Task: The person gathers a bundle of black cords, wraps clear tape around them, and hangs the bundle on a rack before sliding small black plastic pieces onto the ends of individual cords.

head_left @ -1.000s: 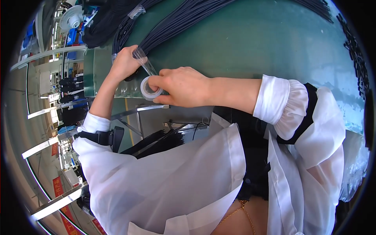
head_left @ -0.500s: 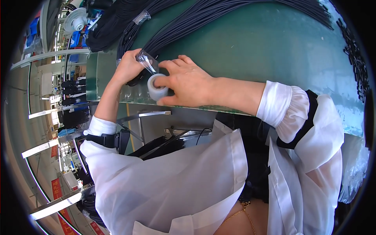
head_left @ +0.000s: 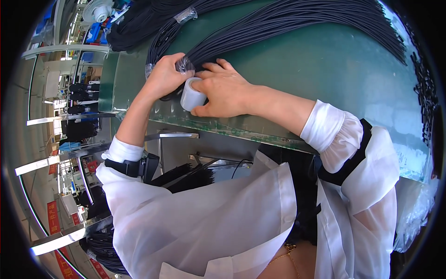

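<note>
My left hand [head_left: 162, 76] is closed around a bundle of black cables [head_left: 223, 39] near its left end, at the table's near edge. Clear film [head_left: 185, 65] wraps the bundle beside those fingers. Just right of it, my right hand [head_left: 226, 92] grips a roll of clear wrapping film [head_left: 192, 97], with a finger inside its core and the thumb low on its side. The roll is tilted and lies close against the wrapped spot. Part of the right fingers is hidden behind the bundle and the roll.
The green table [head_left: 297, 88] carries a second black cable bundle [head_left: 139, 28] at the far left, bound with a film band [head_left: 186, 15]. Short black pieces [head_left: 423, 93] lie along the right edge. Metal rails [head_left: 65, 163] and a white fan [head_left: 98, 11] stand left of the table.
The roll has moved up against the bundle, and the film strip that stretched between them is now short. The right hand has turned with the roll; the left keeps its grip.
</note>
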Demonstrator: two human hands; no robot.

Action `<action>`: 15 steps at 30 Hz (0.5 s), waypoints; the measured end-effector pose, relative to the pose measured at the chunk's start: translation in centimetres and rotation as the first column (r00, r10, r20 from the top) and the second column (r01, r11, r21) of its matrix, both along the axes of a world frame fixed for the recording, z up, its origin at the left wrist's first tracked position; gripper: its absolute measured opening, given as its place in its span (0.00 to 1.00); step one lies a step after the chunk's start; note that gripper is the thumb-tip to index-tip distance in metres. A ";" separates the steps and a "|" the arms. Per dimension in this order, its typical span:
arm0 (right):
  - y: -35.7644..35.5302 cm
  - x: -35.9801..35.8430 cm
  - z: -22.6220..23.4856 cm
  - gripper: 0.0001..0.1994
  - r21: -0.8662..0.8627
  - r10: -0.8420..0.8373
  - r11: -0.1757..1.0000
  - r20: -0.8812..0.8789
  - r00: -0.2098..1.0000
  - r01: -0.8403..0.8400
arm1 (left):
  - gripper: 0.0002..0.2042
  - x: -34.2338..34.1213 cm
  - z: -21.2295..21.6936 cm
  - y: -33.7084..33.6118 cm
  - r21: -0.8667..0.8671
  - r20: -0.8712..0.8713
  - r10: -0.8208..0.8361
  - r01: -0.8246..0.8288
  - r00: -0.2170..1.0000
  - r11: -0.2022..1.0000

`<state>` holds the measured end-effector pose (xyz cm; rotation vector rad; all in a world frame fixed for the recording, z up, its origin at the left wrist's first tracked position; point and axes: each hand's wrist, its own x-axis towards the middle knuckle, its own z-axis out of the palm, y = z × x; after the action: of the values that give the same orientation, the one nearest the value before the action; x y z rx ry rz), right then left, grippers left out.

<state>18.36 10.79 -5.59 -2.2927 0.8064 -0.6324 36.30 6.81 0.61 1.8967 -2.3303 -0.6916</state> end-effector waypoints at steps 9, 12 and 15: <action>3.1 -0.3 -0.4 0.19 0.008 0.054 0.998 0.118 0.992 -0.055 | 0.18 -1.1 -0.8 0.3 -0.135 0.195 -0.046 0.073 0.980 0.988; 4.5 -0.7 -0.4 0.17 0.025 0.043 0.999 0.186 0.982 -0.048 | 0.20 -1.8 -0.7 0.5 -0.172 0.306 -0.035 0.092 0.951 0.981; 5.0 -1.2 -0.2 0.16 0.082 -0.027 0.997 0.296 0.955 0.003 | 0.25 -1.7 0.0 0.3 -0.181 0.392 -0.027 0.106 0.920 0.978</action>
<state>17.17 15.83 -5.79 -2.0548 0.6913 -0.9092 34.65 7.13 0.59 2.0188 -2.5788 -0.0747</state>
